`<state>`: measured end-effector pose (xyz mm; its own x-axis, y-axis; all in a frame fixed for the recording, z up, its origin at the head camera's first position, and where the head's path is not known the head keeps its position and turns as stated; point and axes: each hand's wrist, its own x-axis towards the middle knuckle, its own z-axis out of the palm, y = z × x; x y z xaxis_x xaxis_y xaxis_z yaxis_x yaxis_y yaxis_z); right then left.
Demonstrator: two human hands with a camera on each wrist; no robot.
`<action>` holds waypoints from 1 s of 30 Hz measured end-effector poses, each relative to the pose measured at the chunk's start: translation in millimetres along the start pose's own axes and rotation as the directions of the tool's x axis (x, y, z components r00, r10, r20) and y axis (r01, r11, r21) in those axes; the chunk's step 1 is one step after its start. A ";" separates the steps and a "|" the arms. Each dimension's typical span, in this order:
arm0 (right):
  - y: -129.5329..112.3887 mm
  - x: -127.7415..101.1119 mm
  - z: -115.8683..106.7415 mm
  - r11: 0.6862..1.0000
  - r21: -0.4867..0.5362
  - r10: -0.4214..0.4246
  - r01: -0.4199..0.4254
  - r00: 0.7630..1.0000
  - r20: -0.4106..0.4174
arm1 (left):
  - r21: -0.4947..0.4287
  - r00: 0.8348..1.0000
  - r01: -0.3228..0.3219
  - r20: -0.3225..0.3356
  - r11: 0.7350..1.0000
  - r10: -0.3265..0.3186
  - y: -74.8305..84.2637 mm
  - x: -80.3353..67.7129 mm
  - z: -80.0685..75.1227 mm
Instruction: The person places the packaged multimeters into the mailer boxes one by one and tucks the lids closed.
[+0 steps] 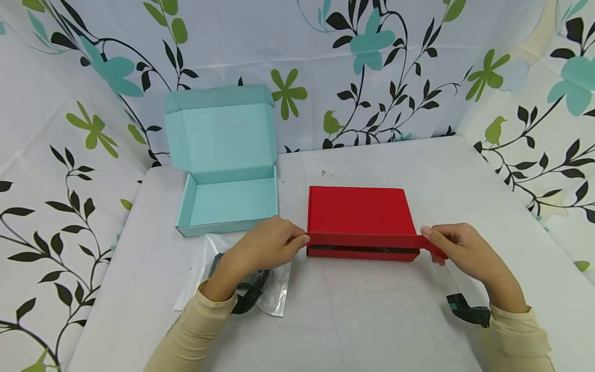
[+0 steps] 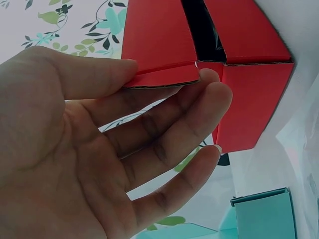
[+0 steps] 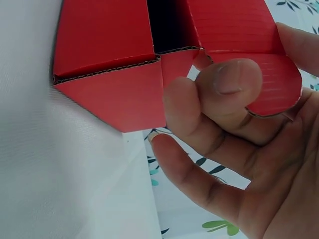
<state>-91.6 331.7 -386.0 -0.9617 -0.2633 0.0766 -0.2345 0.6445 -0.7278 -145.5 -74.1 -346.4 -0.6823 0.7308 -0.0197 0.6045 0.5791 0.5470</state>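
Note:
A red cardboard box (image 1: 358,209) lies at mid-table, its lid lowered and a dark gap showing along the front. My left hand (image 1: 262,245) pinches the left end of the lid's front flap (image 2: 159,74), thumb on one face and fingertips behind. At the other end, my right hand (image 1: 469,253) holds a rounded red tab (image 3: 274,84) between thumb and fingers. Black material (image 2: 204,32) shows through the gap in the left wrist view; what it is cannot be told.
A light-blue box (image 1: 232,199) stands with its lid raised at the back left. Under my left forearm lies a clear plastic bag (image 1: 276,289) with something dark in it. Black wrist-camera mounts (image 1: 469,310) sit at my wrists. Patterned cloth (image 1: 223,46) hangs behind the table.

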 end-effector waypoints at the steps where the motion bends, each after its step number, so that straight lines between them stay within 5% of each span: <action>1: 0.3 -0.1 0.2 1.000 0.005 0.001 -0.001 1.000 0.006 | 0.004 1.000 -0.002 0.001 1.000 0.002 0.0 0.1 0.1; 30: 6.6 -0.5 3.3 0.998 0.057 0.005 -0.009 0.998 0.060 | 0.027 1.000 -0.006 0.018 1.000 0.005 -1.3 1.9 4.9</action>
<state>-92.2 333.7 -393.0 -0.9527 -0.3022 0.0321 -0.2176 0.6046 -0.7662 -145.6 -71.7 -351.3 -0.6717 0.7402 -0.0319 0.6193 0.5846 0.5241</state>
